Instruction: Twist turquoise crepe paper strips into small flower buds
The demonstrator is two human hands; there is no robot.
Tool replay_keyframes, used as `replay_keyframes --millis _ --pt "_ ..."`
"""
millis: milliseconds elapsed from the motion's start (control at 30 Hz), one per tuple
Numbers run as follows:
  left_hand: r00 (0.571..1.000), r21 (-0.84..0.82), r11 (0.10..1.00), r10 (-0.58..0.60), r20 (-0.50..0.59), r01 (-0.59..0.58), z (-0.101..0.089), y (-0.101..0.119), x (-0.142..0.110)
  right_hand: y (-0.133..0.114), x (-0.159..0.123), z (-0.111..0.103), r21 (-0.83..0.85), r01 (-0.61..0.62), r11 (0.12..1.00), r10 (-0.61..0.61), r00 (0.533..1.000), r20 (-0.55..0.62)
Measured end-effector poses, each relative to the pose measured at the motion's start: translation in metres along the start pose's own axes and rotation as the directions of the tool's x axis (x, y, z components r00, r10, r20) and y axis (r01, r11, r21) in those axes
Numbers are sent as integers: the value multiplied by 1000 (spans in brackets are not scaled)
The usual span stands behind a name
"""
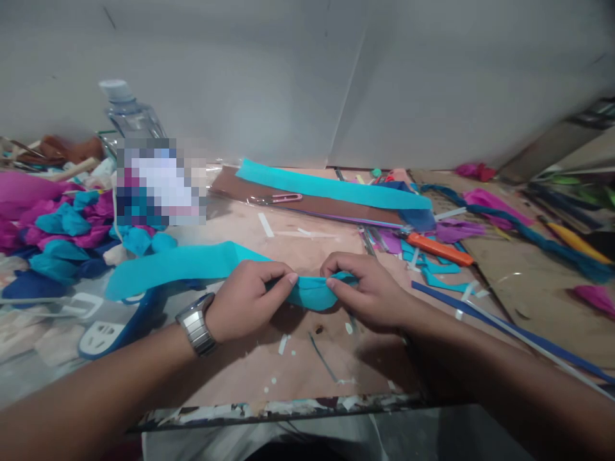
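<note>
A long turquoise strip of thin, paper-like or cloth-like material (pixel 177 269) stretches from the left across the table to both of my hands. My left hand (pixel 252 296) pinches its upper edge between thumb and index finger. On the right, my right hand (pixel 368 291) grips the same strip near its end, also thumb against finger. Between the two hands the edge looks folded over and the lower part bulges downward. A metal wristwatch (pixel 198 325) sits on my left wrist.
Another turquoise strip (pixel 331 186) lies on a plastic-wrapped brown sheet with a pink-handled small cutter (pixel 283 198). An orange utility knife (pixel 439 248) rests among scraps. At left are a power strip (pixel 103 330), crumpled coloured pieces (pixel 62 224) and a bottle (pixel 132 115). Cardboard (pixel 533 288) lies right.
</note>
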State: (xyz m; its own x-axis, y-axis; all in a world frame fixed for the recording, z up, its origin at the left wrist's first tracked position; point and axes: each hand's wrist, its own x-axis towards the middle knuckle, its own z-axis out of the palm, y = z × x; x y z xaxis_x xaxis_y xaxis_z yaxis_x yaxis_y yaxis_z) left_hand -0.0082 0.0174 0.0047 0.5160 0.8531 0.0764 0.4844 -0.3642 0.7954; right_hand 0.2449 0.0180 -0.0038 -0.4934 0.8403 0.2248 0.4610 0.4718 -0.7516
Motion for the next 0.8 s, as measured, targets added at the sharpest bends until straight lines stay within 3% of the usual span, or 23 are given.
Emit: replay_keyframes --millis 233,467,800 --pt "999 25 999 -41 20 40 2 1 -1 -5 1 5 40 -42 998 41 999 8" --pt "998 19 1000 -4 60 3 1 3 0 -6 0 5 29 -33 999 32 999 27" --pt "995 12 1000 19 93 -21 5 4 -2 -7 0 6 19 50 999 -50 999 -4"
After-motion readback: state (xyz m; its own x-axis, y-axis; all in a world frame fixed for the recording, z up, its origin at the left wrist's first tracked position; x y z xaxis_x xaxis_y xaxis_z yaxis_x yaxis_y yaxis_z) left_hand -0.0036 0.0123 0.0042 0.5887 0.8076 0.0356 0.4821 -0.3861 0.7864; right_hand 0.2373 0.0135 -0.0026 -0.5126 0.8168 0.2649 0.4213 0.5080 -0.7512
